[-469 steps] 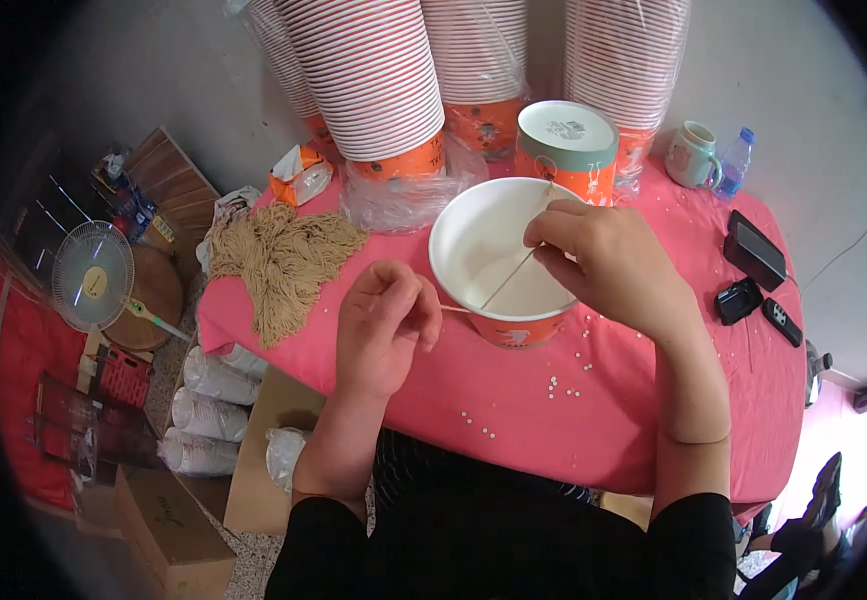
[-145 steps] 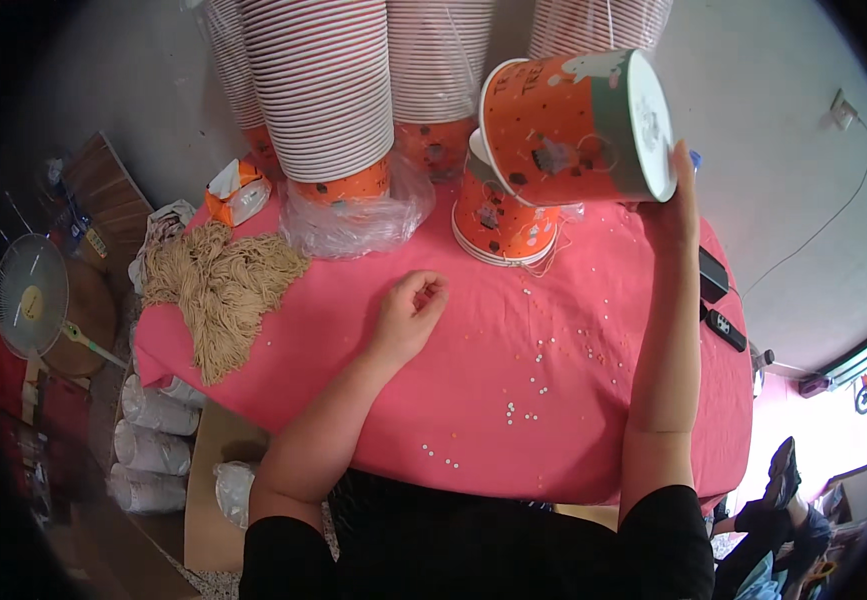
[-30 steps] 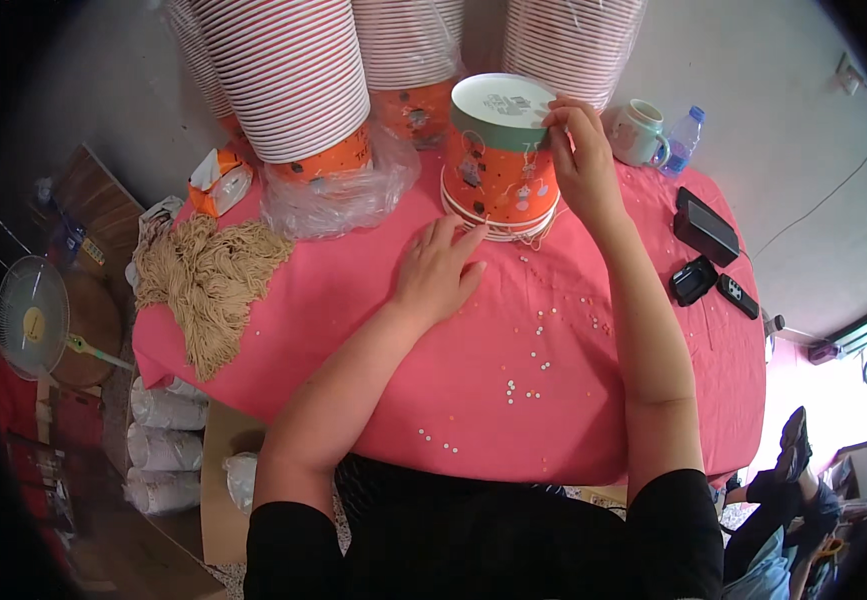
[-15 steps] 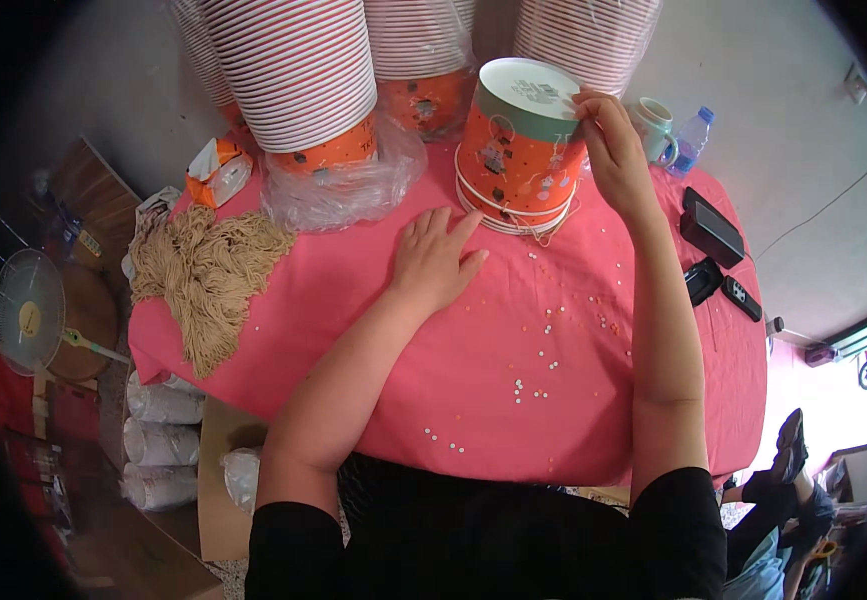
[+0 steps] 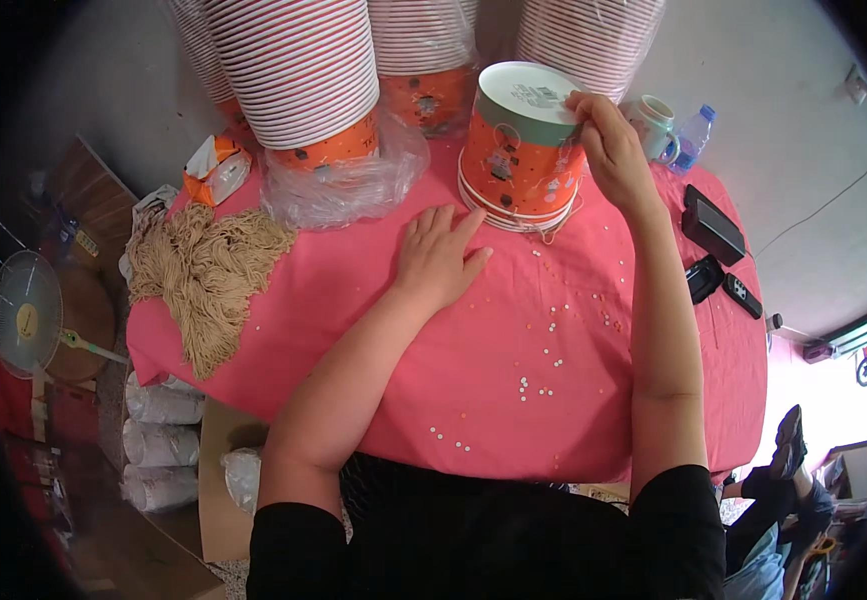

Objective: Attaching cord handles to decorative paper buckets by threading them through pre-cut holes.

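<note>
An orange paper bucket (image 5: 523,165) with a green band and a pale base stands upside down at the table's far middle. White rims lie close together at its lower end, with thin string beside them. My right hand (image 5: 605,138) is closed at the right edge of the upturned base, fingertips bent against it; the thumb is partly hidden. Left of the bucket, my left hand (image 5: 438,258) lies palm down on the pink tablecloth (image 5: 453,370), fingers spread. Its index fingertip is close to the lower rim, and I cannot tell whether they touch.
Tall stacks of nested buckets (image 5: 293,80) stand along the wall, some wrapped in clear plastic. Beige string (image 5: 215,275) lies in a heap at left. A mug (image 5: 653,125), a bottle (image 5: 691,138) and a black box (image 5: 713,225) line the right side. Small white dots (image 5: 525,388) dot the cloth.
The printed pattern on the bucket has shifted slightly to the right, and its rims look closer together. My right hand stays at the base edge; my left hand lies as before.
</note>
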Demonstrator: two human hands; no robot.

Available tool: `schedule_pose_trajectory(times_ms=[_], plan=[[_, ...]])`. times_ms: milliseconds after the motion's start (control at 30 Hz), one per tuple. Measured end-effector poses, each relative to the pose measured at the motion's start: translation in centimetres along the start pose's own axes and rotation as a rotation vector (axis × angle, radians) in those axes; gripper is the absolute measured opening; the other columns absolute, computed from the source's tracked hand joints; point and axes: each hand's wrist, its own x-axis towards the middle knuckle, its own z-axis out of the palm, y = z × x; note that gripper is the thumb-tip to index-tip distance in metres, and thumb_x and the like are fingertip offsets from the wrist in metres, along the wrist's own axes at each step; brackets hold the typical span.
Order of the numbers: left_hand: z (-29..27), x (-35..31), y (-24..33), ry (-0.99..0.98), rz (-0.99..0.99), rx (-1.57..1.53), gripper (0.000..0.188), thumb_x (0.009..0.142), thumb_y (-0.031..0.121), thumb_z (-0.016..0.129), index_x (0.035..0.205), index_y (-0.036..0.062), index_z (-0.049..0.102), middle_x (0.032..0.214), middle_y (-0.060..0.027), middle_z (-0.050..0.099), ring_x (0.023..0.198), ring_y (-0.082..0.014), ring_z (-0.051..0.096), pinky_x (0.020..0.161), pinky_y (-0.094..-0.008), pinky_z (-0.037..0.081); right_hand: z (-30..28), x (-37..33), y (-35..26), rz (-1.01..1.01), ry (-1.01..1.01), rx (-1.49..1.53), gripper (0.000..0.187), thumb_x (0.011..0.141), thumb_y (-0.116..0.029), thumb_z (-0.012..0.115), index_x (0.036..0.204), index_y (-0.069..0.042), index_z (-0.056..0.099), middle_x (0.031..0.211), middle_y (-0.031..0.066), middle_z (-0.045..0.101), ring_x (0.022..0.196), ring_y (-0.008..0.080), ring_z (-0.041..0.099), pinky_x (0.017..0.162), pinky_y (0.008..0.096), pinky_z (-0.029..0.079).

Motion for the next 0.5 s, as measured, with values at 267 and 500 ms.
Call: schedule_pose_trajectory(times_ms=[267,500], plan=[[-0.3,-0.2,0.1,-0.008,-0.010,0.000,0.055,0.089,0.037,0.061,0.138,0.0129,0.048,0.130,-0.0216,0.050,0.123,-0.0366,0.045,0.104,-0.0468,0.035,0.3,-0.1,0.2,0.016,-0.031,-0.034,0.022,0.086,-0.004,0.045,0.107,0.001,0.051,0.102,0.0185,0.059,0.100,0.0368,0.058,0.088,0.0415,0.046],[-0.2,-0.2,-0.1,0.016,-0.011,-0.049,0.057,0.087,0.030,0.065,0.137,0.0103,0.048,0.130,-0.0195,0.050,0.124,-0.0357,0.044,0.103,-0.0459,0.036,0.3,-0.8,0.3,-0.002,-0.041,-0.053,0.026,0.084,-0.005,0.050,0.109,-0.001,0.051,0.105,0.0170,0.059,0.098,0.0326,0.059,0.089,0.0401,0.047]])
